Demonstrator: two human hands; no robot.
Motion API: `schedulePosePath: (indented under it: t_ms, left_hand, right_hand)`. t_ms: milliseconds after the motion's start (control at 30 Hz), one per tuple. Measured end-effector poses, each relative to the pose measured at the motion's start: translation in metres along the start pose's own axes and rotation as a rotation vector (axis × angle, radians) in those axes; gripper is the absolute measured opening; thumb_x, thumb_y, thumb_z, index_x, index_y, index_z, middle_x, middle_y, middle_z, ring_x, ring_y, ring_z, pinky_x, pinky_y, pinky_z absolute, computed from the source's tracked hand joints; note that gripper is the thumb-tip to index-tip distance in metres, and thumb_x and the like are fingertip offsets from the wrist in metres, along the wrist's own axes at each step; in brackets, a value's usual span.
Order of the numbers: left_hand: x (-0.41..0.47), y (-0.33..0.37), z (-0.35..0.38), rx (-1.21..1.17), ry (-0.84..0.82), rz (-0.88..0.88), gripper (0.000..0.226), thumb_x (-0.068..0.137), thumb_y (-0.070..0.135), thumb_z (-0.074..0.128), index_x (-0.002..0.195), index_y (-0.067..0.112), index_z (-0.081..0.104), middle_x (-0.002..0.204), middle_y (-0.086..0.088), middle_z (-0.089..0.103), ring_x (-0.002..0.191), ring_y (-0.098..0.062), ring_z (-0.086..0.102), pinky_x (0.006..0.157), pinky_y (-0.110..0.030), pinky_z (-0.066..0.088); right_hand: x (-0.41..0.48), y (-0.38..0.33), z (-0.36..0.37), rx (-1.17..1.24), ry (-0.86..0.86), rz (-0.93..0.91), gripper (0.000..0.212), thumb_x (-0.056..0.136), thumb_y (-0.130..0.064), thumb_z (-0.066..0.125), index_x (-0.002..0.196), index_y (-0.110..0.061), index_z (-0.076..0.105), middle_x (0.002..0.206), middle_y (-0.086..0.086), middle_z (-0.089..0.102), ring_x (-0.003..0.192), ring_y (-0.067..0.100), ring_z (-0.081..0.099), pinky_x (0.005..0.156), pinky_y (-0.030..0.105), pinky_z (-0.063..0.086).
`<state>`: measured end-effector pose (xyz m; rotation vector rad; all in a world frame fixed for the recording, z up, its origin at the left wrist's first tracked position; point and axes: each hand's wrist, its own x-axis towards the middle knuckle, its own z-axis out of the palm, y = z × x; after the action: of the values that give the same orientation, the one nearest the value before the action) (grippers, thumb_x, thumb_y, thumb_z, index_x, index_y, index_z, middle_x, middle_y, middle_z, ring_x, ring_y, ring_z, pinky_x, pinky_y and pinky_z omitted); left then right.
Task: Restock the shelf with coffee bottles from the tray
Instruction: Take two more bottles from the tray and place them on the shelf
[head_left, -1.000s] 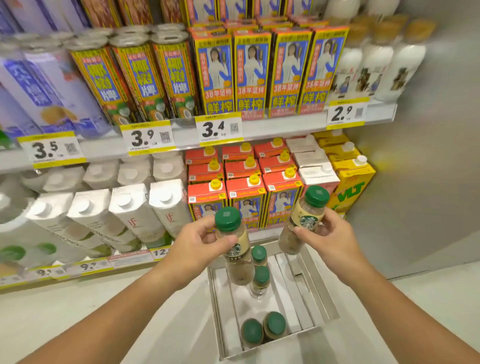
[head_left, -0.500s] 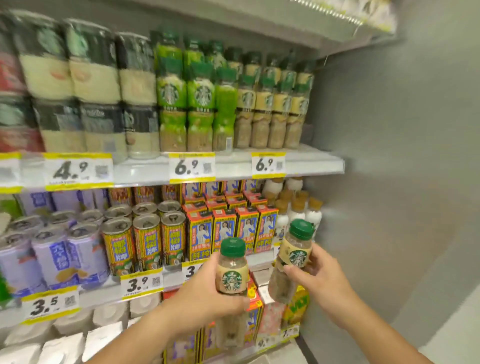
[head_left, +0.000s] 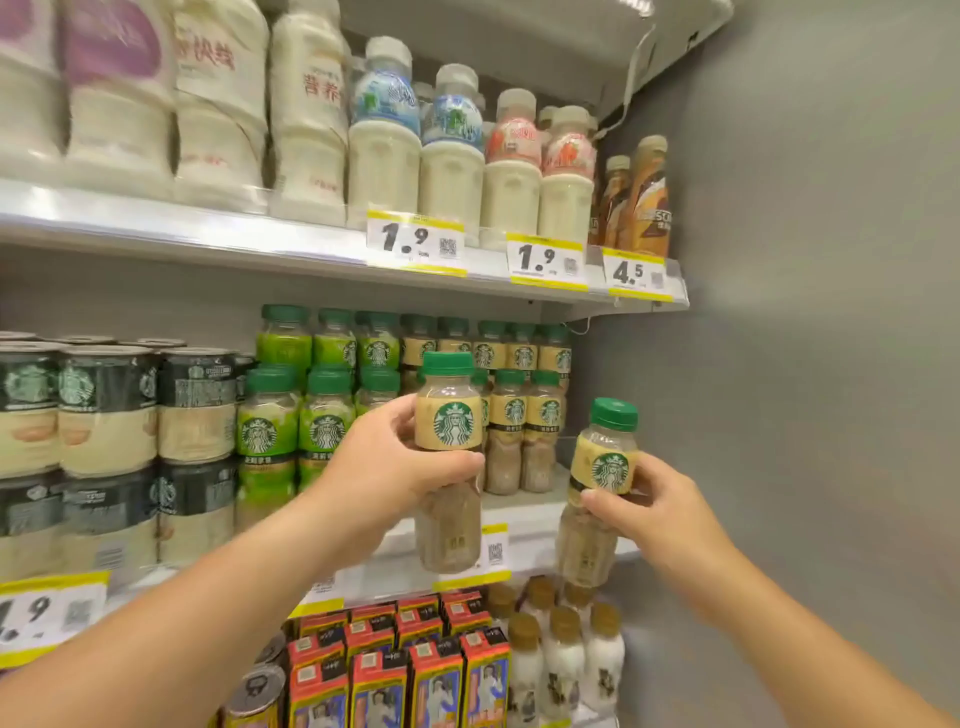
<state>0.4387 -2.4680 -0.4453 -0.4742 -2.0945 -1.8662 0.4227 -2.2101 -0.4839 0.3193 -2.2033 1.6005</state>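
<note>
My left hand (head_left: 384, 473) grips a coffee bottle (head_left: 449, 426) with a green cap and beige label, held upright in front of the middle shelf (head_left: 524, 514). My right hand (head_left: 649, 506) holds a second, matching coffee bottle (head_left: 602, 467), slightly tilted, near the shelf's right end. Behind them stand rows of the same beige-label coffee bottles (head_left: 524, 415), stacked two high, with a bare strip of shelf to their right. The tray is out of view.
Green-label bottles (head_left: 291, 431) and dark cans (head_left: 109, 410) fill the same shelf to the left. Milk bottles (head_left: 447, 150) stand on the shelf above, red cartons (head_left: 395, 660) and white bottles (head_left: 561, 660) below. A grey side wall (head_left: 810, 364) closes the right.
The view has tilted up from the tray to the higher shelves. Both hands have risen with their bottles to the level of the coffee shelf, closer to it.
</note>
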Motion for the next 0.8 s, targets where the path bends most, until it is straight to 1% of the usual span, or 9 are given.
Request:
schedulePosePath:
  t_ms: [100,233,300,367,400,467,567,700,800]
  left_hand:
    - [0.024,0.003,0.008,0.068,0.085,0.019,0.046,0.07,0.006,0.087,0.109,0.022,0.067,0.098,0.001,0.077,0.087,-0.013,0.074,0.07,-0.027,0.063]
    - [0.043,-0.006,0.016,0.165,0.214,0.001,0.05,0.069,0.015,0.09,0.11,0.025,0.063,0.096,0.011,0.073,0.078,0.002,0.07,0.058,-0.011,0.053]
    - [0.051,-0.012,0.02,0.218,0.255,0.0,0.06,0.068,0.018,0.091,0.118,0.025,0.057,0.102,0.016,0.068,0.087,0.004,0.067,0.067,-0.012,0.054]
    - [0.058,-0.022,0.025,0.254,0.305,-0.005,0.073,0.066,0.019,0.091,0.128,0.022,0.051,0.113,0.014,0.064,0.1,-0.002,0.064,0.082,-0.024,0.056]
    - [0.06,-0.027,0.029,0.273,0.328,-0.006,0.077,0.066,0.018,0.091,0.131,0.021,0.05,0.116,0.012,0.063,0.101,-0.003,0.063,0.083,-0.025,0.055]
    - [0.063,-0.036,0.035,0.294,0.369,-0.009,0.075,0.068,0.015,0.09,0.132,0.019,0.05,0.116,0.01,0.063,0.1,-0.002,0.061,0.077,-0.019,0.052]
    - [0.064,-0.05,0.041,0.266,0.396,-0.034,0.074,0.072,0.009,0.086,0.136,0.016,0.049,0.114,0.008,0.064,0.098,-0.003,0.064,0.08,-0.023,0.054]
    - [0.058,-0.058,0.044,0.274,0.444,-0.028,0.073,0.076,0.008,0.084,0.138,0.016,0.047,0.105,0.018,0.059,0.09,0.011,0.055,0.073,-0.013,0.046]
    - [0.054,-0.06,0.046,0.278,0.465,-0.023,0.075,0.078,0.009,0.083,0.143,0.016,0.045,0.105,0.021,0.056,0.089,0.015,0.053,0.073,-0.01,0.045]
  right_hand:
    - [0.037,-0.003,-0.011,0.016,0.012,-0.031,0.024,0.084,-0.014,0.077,0.101,-0.029,0.07,0.088,-0.011,0.078,0.085,0.008,0.072,0.069,0.024,0.053]
    - [0.081,0.003,-0.018,0.035,0.045,-0.053,0.03,0.083,-0.019,0.078,0.108,-0.028,0.064,0.097,-0.01,0.074,0.09,0.007,0.069,0.067,0.023,0.051]
    - [0.102,0.012,-0.019,0.056,0.075,-0.031,0.039,0.081,-0.021,0.08,0.113,-0.024,0.058,0.102,-0.005,0.071,0.095,0.013,0.068,0.073,0.03,0.055]
    - [0.119,0.025,-0.017,0.057,0.091,-0.007,0.044,0.079,-0.023,0.082,0.113,-0.023,0.054,0.105,-0.003,0.069,0.096,0.016,0.067,0.081,0.037,0.057]
    - [0.126,0.033,-0.016,0.051,0.095,0.0,0.044,0.079,-0.024,0.082,0.113,-0.025,0.053,0.105,-0.004,0.068,0.096,0.015,0.066,0.082,0.037,0.056]
    - [0.136,0.049,-0.013,0.058,0.097,0.01,0.043,0.078,-0.021,0.082,0.108,-0.028,0.053,0.103,-0.005,0.068,0.094,0.013,0.065,0.08,0.035,0.054]
    - [0.146,0.069,-0.009,0.054,0.095,0.029,0.041,0.077,-0.018,0.083,0.108,-0.025,0.056,0.102,-0.002,0.07,0.092,0.015,0.067,0.082,0.039,0.056]
    - [0.153,0.086,-0.004,0.057,0.072,0.039,0.045,0.076,-0.017,0.082,0.115,-0.02,0.06,0.102,-0.001,0.073,0.093,0.018,0.069,0.087,0.046,0.058]
    - [0.155,0.09,-0.002,0.08,0.063,0.039,0.043,0.078,-0.017,0.081,0.115,-0.021,0.06,0.101,-0.002,0.073,0.092,0.017,0.069,0.086,0.045,0.058]
